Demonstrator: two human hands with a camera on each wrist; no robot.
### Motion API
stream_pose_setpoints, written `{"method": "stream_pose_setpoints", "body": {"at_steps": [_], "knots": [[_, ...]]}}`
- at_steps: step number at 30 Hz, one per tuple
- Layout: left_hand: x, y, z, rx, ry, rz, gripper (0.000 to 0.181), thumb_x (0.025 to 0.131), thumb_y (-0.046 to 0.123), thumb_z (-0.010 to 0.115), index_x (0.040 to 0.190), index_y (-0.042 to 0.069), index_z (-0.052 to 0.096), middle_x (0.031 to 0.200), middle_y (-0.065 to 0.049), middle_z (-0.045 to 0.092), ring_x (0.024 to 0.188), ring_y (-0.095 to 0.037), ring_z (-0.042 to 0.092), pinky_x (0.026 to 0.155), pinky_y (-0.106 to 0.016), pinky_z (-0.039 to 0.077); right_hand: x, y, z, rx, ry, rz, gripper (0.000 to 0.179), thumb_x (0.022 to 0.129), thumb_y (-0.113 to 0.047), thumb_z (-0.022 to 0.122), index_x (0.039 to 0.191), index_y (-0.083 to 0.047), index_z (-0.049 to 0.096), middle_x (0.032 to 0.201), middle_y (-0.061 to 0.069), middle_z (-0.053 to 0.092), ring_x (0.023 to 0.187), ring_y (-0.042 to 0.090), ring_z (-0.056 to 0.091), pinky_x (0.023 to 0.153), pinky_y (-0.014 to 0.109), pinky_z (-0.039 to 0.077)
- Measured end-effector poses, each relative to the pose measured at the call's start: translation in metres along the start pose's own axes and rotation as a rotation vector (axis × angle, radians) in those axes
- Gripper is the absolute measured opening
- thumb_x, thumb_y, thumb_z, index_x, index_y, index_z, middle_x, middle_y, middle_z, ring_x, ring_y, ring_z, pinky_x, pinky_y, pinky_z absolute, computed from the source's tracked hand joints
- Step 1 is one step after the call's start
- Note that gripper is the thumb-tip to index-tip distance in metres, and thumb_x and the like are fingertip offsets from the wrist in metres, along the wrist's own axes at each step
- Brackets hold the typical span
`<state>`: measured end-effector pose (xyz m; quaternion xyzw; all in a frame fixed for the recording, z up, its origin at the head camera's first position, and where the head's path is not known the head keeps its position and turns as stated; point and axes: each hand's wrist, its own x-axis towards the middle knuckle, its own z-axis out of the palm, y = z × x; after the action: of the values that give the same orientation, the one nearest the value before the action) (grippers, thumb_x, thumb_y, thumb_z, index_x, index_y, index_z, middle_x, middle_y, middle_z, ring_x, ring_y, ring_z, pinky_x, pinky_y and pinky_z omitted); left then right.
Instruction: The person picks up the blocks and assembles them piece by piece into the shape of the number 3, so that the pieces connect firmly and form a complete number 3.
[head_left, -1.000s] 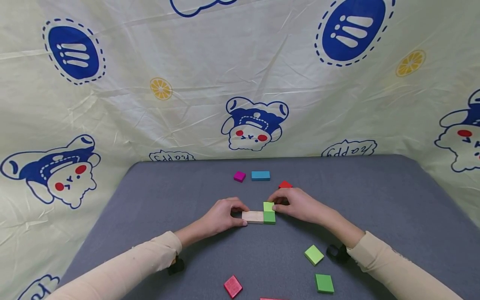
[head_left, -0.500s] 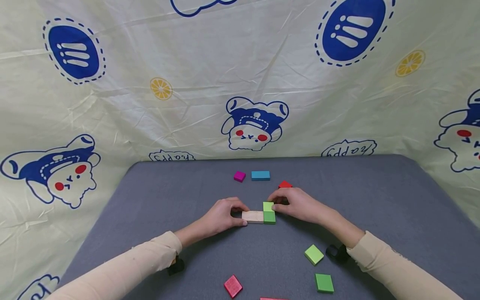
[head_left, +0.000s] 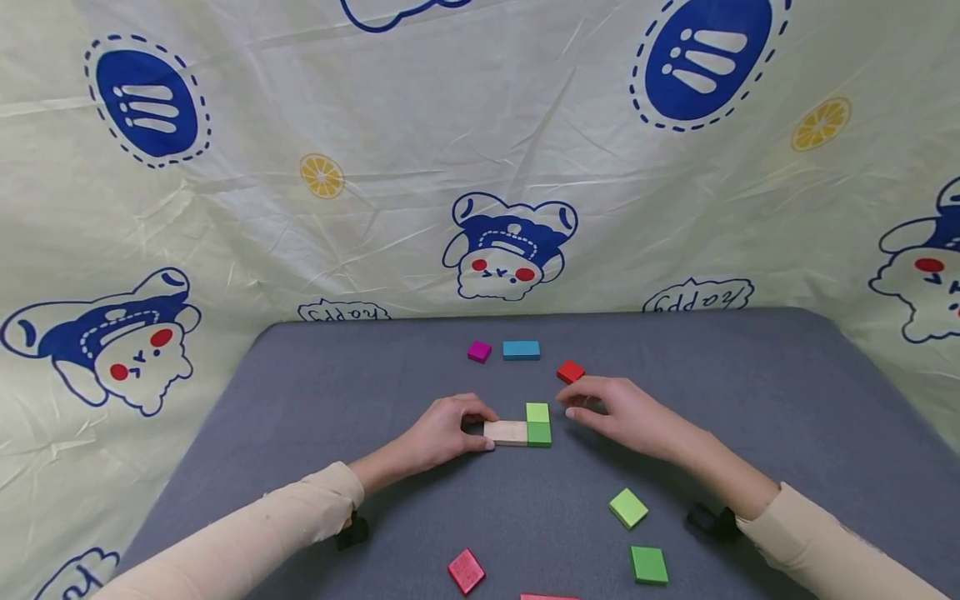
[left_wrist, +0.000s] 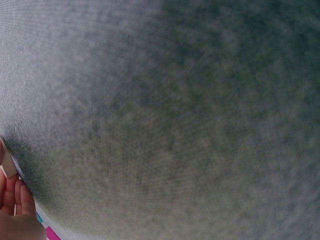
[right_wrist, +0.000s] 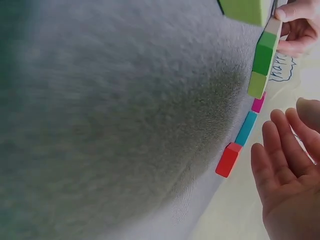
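Note:
A pale wooden block (head_left: 507,432) lies flat mid-table, its left end pinched between the thumb and fingers of my left hand (head_left: 444,431). Against its right end sits a green block (head_left: 538,434), and a lime block (head_left: 537,412) adjoins that one on the far side, making an L shape. My right hand (head_left: 626,415) hovers just right of the lime block, holding nothing, thumb and fingers apart. In the right wrist view its fingers (right_wrist: 287,150) extend loosely, away from the blocks. The left wrist view catches only the edge of my left hand (left_wrist: 20,210) and the wooden block (left_wrist: 8,165).
Behind the L lie a magenta block (head_left: 479,352), a blue block (head_left: 521,351) and a red block (head_left: 571,372), the red one close to my right fingertips. Nearer are another lime block (head_left: 628,508), a green block (head_left: 648,566), a pinkish-red block (head_left: 467,572) and a partly cropped red piece (head_left: 550,597).
My right hand has let go of the lime block and moved a little to the right, uncovering more of the red block. The left hand keeps its hold on the wooden block.

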<state>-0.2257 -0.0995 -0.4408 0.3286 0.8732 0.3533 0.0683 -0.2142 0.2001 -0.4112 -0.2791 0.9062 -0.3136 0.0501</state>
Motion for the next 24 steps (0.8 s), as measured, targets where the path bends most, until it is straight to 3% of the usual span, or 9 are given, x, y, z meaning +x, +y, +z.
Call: {"method": "stream_pose_setpoints", "body": {"at_steps": [14,24], "knots": [[-0.001,-0.001,0.002,0.005,-0.001,-0.007,0.027,0.084,0.013,0.078,0.11,0.013,0.073,0.102,0.007,0.063,0.094,-0.011,0.056,0.085,-0.031,0.047,-0.038,-0.013,-0.014,-0.015,0.027,-0.051,0.023,0.096,-0.024,0.066,0.117,-0.017,0.068,0.112,-0.006,0.066,0.102,0.01,0.059,0.087,0.043,0.05],[0.001,-0.001,0.0,0.014,-0.011,-0.002,0.027,0.084,0.014,0.079,0.111,0.013,0.073,0.102,0.006,0.064,0.094,-0.012,0.056,0.086,-0.029,0.047,-0.065,-0.015,-0.016,-0.011,-0.035,-0.032,0.024,0.097,-0.035,0.062,0.118,-0.023,0.067,0.114,-0.012,0.064,0.109,0.009,0.056,0.091,0.039,0.049]]}}
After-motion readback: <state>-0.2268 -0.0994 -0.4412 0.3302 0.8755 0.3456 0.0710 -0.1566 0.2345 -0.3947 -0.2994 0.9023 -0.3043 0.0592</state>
